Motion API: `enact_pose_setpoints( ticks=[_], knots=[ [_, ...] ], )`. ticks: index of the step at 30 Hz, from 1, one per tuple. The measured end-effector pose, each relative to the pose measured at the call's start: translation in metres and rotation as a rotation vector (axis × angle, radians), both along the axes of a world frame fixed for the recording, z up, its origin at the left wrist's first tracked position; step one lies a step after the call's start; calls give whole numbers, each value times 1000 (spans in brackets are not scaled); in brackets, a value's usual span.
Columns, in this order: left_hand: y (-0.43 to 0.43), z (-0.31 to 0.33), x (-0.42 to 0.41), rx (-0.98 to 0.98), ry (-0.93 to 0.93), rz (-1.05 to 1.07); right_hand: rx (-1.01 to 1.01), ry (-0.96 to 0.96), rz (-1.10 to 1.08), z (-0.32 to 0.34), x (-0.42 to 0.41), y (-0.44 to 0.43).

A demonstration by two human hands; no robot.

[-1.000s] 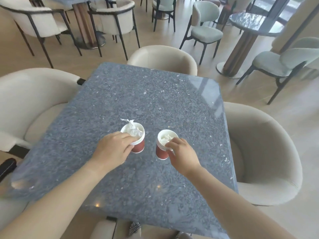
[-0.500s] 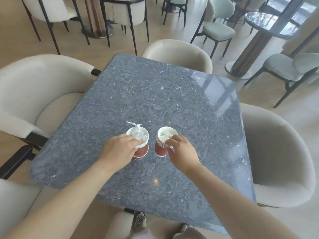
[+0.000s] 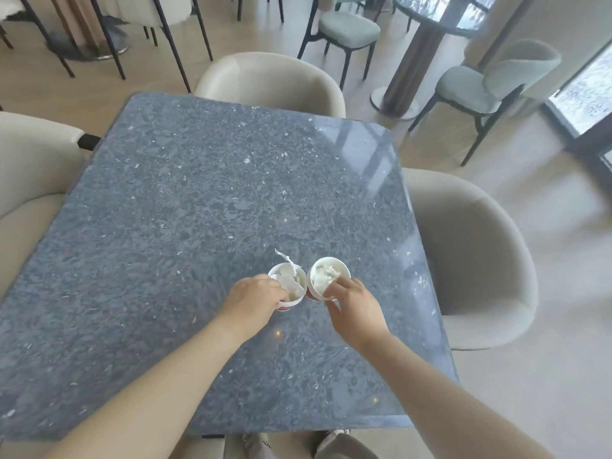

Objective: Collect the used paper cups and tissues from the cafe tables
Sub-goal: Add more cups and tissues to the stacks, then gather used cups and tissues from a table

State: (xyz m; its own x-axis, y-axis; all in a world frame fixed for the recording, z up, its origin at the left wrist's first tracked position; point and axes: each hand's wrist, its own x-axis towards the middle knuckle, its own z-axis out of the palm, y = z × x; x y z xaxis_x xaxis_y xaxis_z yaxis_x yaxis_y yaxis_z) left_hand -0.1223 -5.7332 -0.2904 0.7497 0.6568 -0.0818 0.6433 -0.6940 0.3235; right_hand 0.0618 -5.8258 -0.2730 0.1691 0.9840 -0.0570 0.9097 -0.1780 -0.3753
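Observation:
Two red paper cups with white rims stand side by side, almost touching, on the grey stone table [image 3: 198, 200]. The left cup [image 3: 291, 301] holds crumpled white tissue [image 3: 288, 276] that sticks up above its rim. My left hand [image 3: 253, 301] grips this cup from the near left side. The right cup [image 3: 326, 276] also has white tissue inside. My right hand [image 3: 354, 309] holds the right cup, fingers curled over its near rim. Most of both cups' red walls is hidden behind my hands.
Beige armchairs surround the table: one at the far side [image 3: 270, 82], one on the right [image 3: 473, 260], one on the left [image 3: 29, 173]. A second round table [image 3: 427, 14] with pale green chairs [image 3: 490, 84] stands at the back right. Dark-legged chairs fill the back left.
Both hands kept their hold on the cups. The two cups have come closer together, and my view has shifted so that more of the table's near part shows.

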Motion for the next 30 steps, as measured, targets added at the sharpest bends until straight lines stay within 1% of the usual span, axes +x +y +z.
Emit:
enact_pose_setpoints(
  ticks=[5, 8, 10, 14, 17, 20, 24, 27, 30],
  knots=[
    [-8, 1, 75, -21, -22, -129, -15, -6, -137, -3, 59, -32],
    [-21, 1, 115, -61, -73, -150, -21, -8, -200, -7, 90, -49],
    [-30, 1, 137, -81, -74, -142, -29, -2, -224, -11, 109, -60],
    [-39, -2, 175, -84, -58, -127, -14, 30, -233, -20, 140, -72],
    [-41, -3, 198, -52, -39, -105, -9, 78, -202, -22, 161, -72],
    [-42, -1, 214, -18, -37, -126, -25, 92, -174, -22, 180, -74],
    [-38, 13, 229, 75, -56, -256, 1, 94, -228, -12, 194, -79],
    [-35, 27, 245, 181, -156, -406, 88, 83, -313, 4, 198, -93],
    [-38, 42, 267, 240, -268, -588, 190, 78, -465, 26, 198, -122]
  ],
)
